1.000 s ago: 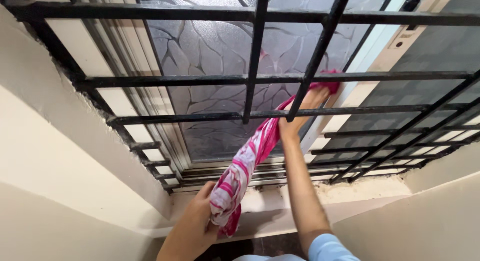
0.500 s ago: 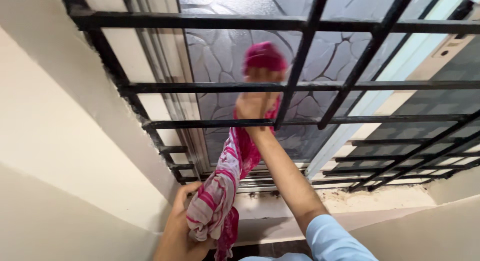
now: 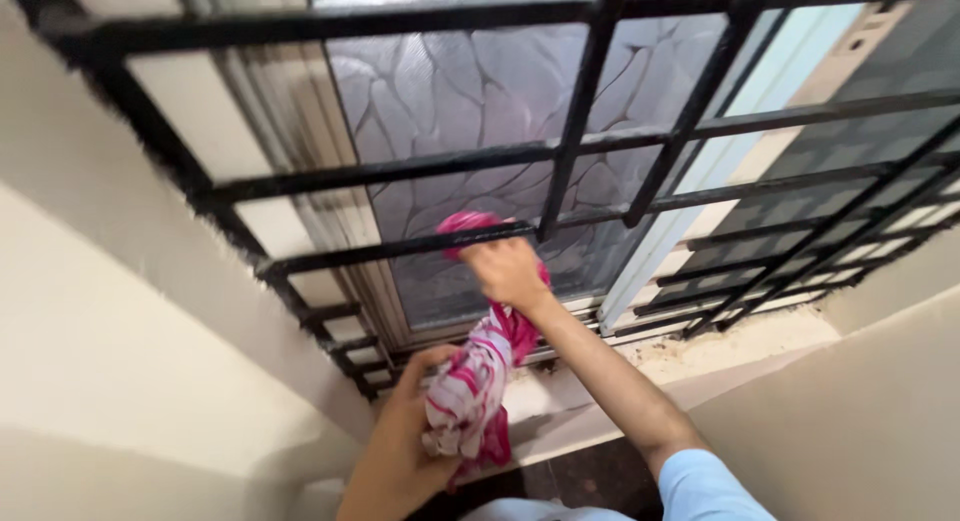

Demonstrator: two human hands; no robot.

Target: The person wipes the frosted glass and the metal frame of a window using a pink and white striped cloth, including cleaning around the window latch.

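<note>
Cream wall fills the left side and wraps under the window as a ledge, gritty with dirt near the frame. Black metal grille covers the whole opening, horizontal bars crossed by two slanted uprights. Behind it a pane of textured frosted glass with a crackle pattern; to its right a pale sliding frame and a darker meshed pane. Pink and white striped cloth runs from the low part of the glass down toward the ledge, bunched at both ends. Right hand, arm in a light blue sleeve, reaches between the grille bars and is closed around the cloth's upper end, pressing the pink wad against the lower glass. Left hand sits low, outside the grille, fingers wrapped around the cloth's hanging lower end just above the ledge.
</note>
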